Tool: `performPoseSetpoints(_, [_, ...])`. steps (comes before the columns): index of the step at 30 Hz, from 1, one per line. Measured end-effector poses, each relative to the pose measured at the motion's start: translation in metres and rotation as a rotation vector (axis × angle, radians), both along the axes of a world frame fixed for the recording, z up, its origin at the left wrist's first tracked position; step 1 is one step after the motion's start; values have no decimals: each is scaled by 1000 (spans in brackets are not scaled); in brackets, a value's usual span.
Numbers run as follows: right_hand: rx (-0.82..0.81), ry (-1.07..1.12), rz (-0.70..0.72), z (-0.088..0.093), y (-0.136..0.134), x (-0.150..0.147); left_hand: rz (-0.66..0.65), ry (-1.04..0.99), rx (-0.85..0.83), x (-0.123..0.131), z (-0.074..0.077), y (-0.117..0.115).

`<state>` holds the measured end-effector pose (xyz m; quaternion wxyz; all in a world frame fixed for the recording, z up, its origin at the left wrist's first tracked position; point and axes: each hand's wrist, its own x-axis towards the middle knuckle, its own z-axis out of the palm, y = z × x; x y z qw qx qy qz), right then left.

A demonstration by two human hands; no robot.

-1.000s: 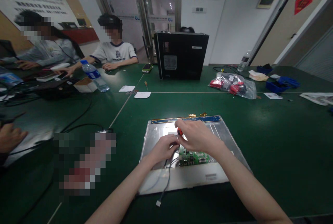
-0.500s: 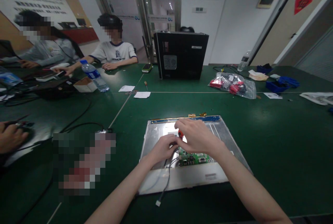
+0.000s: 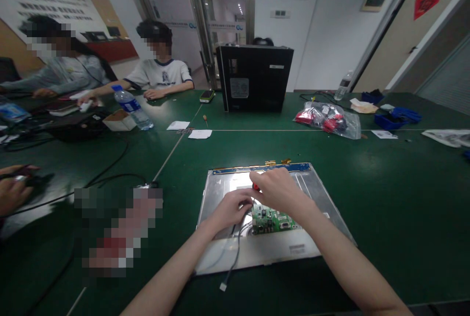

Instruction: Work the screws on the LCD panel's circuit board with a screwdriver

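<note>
Right hand is clenched around a small red-handled screwdriver, held upright over a green circuit board on the back of a silver display panel, which lies flat on the green table; the grip looks suited to pressing straight down. Left hand curls beside the tool's lower end, seemingly steadying it, though whether its fingers pinch it cannot be told. Farther back, well apart, stand a black computer tower and a bag of red parts.

the left forearm and right forearm are bare and slender all along.
</note>
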<state>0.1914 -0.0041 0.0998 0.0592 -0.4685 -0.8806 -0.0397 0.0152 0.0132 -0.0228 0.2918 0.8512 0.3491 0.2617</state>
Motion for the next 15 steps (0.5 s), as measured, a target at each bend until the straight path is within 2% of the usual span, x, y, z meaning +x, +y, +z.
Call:
performPoseSetpoints(3, [-1, -10, -34, -1, -1, -4, 8, 17, -5, 0, -2, 1])
performPoseSetpoints(10, [-9, 26, -10, -1, -4, -8, 25, -6, 14, 0, -2, 0])
performPoseSetpoints(15, [-59, 9, -108, 2, -4, -9, 2, 12, -16, -2, -5, 2])
